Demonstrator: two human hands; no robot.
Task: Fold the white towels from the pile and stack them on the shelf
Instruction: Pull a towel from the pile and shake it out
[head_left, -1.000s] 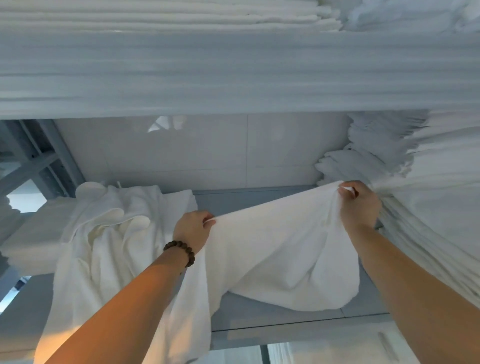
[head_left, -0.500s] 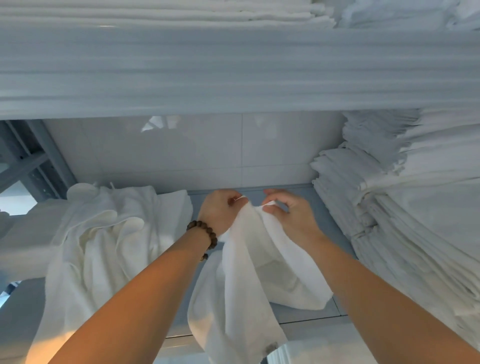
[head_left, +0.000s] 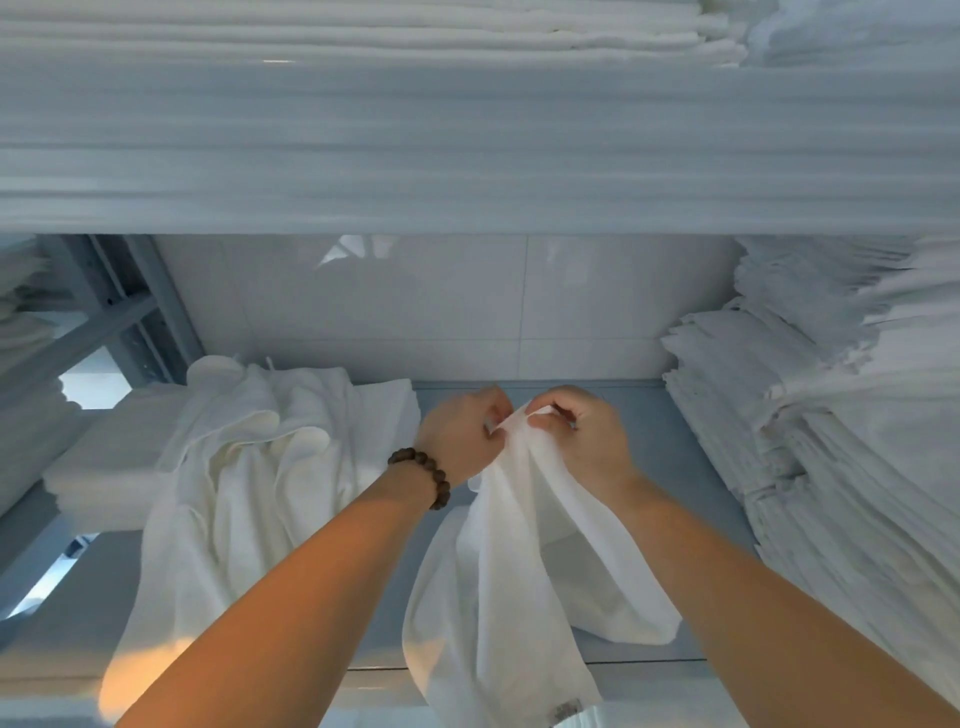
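A white towel (head_left: 519, 587) hangs folded in half over the grey shelf (head_left: 654, 415), its lower end past the shelf's front edge. My left hand (head_left: 460, 441), with a bead bracelet on the wrist, and my right hand (head_left: 582, 441) pinch its top corners together, fingers touching. A pile of unfolded white towels (head_left: 244, 483) lies on the left of the shelf. A tall stack of folded white towels (head_left: 831, 467) fills the right side.
An upper shelf board (head_left: 467, 156) spans the view above my hands, with more folded towels (head_left: 363, 31) on it. A white tiled wall (head_left: 441, 312) closes the back. A grey metal frame (head_left: 114, 312) stands at the left, with folded linen (head_left: 98, 478) beside the pile.
My hands were apart, holding the towel spread wide. They came together at the middle, and the towel now hangs doubled from both hands.
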